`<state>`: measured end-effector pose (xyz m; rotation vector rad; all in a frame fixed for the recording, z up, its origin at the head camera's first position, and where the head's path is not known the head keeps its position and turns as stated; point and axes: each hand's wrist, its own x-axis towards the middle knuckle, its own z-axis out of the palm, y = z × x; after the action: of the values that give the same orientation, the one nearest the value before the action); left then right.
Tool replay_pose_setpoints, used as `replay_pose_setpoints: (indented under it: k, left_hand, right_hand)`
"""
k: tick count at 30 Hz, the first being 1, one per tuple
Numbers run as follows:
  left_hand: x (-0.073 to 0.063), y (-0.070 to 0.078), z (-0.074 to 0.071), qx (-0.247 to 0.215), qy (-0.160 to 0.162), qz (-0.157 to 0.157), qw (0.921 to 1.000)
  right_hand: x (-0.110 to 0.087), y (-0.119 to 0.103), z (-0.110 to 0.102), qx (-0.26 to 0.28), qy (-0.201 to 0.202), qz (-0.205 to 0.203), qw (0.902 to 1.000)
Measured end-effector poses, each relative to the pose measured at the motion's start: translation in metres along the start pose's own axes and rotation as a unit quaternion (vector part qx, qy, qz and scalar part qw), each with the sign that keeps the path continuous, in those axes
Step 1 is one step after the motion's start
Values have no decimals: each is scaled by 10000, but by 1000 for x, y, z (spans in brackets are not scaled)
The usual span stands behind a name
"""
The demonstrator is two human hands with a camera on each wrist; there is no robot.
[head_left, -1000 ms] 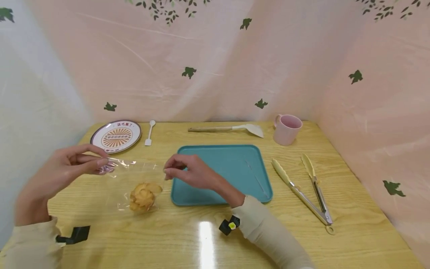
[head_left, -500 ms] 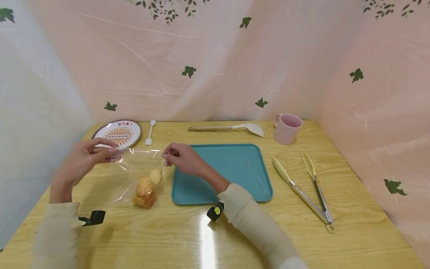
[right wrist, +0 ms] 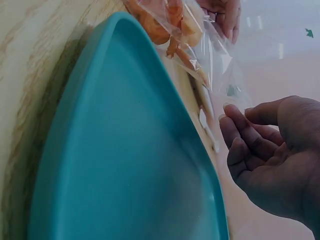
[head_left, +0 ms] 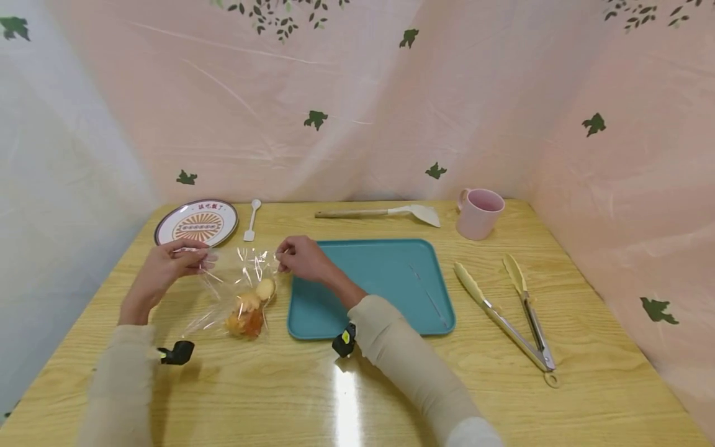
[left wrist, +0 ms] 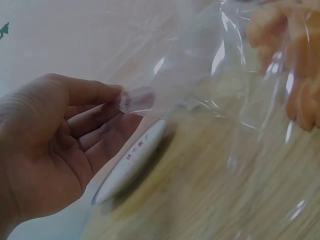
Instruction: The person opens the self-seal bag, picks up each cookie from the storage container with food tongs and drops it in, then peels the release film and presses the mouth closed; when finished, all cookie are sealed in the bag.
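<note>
Between both hands hangs a clear plastic bag (head_left: pixel 226 276) with golden-brown baked pieces (head_left: pixel 244 320) and a pale round piece (head_left: pixel 265 288) inside. The left hand (head_left: pixel 167 270) pinches the bag's upper left corner between thumb and fingers, and the left wrist view shows this hand (left wrist: pixel 50 145) gripping the film (left wrist: pixel 195 80). At the upper right corner, the right hand (head_left: pixel 304 257) pinches the bag beside the tray's left end. In the right wrist view the thumb and forefinger of this hand (right wrist: pixel 280 155) meet at the bag's edge (right wrist: pixel 230 80).
A teal tray (head_left: pixel 380 267) with a thin clear strip (head_left: pixel 427 295) on it lies mid-table. Behind are a patterned plate (head_left: pixel 223 230), a small white spoon (head_left: pixel 252 220), a spatula (head_left: pixel 357 213) and a pink mug (head_left: pixel 477 217). Tongs (head_left: pixel 525 335) lie at right.
The left hand has moved right and away from the body, closer to the right hand, which rose slightly. The bag has crumpled, and the pieces inside have shifted.
</note>
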<state>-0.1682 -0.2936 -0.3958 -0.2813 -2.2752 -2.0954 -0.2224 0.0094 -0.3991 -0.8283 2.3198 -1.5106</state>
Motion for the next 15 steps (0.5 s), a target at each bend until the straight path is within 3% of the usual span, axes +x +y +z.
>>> replay_pose_setpoints:
  k: [8,15]
  left_hand:
    - [6,-12,-2,453,268,-279,9982]
    - [13,-18,2,693,332,-442,9961]
  right_hand:
    - [8,6,5,-356,193,165,9990]
    - [13,5,6,-1145,351,368,9921]
